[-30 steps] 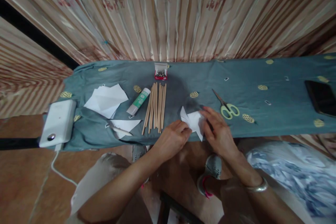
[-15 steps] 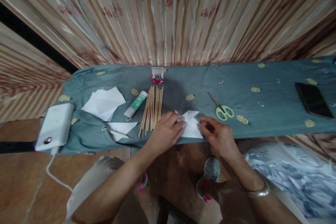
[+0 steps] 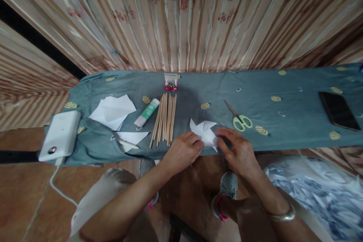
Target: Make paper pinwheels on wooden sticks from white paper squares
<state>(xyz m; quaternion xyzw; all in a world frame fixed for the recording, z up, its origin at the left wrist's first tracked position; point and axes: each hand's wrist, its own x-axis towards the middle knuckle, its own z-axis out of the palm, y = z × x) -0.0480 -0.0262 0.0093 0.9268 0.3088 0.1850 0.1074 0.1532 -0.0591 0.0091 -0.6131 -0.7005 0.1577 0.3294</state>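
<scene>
A white paper pinwheel (image 3: 207, 133) with folded, pointed blades is at the table's front edge, between my two hands. My left hand (image 3: 183, 152) is closed on its lower left side, thumb and fingers together. On the opposite side, my right hand (image 3: 238, 150) pinches the right edge between thumb and index finger. Left of the pinwheel lies a bunch of thin wooden sticks (image 3: 163, 117). A pair of scissors (image 3: 241, 122) with pale green handles rests to the right, beyond my right hand.
A green-and-white glue stick (image 3: 147, 113) lies beside the sticks, below a small red box (image 3: 170, 84) of metal pieces. Further left are white paper sheets (image 3: 113, 111), a paper triangle (image 3: 135, 137), a pen (image 3: 126, 143) and a corded white power bank (image 3: 61, 134). A black phone (image 3: 338, 109) lies far right.
My left hand has shifted slightly down along the paper. The pinwheel has turned a little, and more of its upper left blade shows. My right hand stays at the right edge.
</scene>
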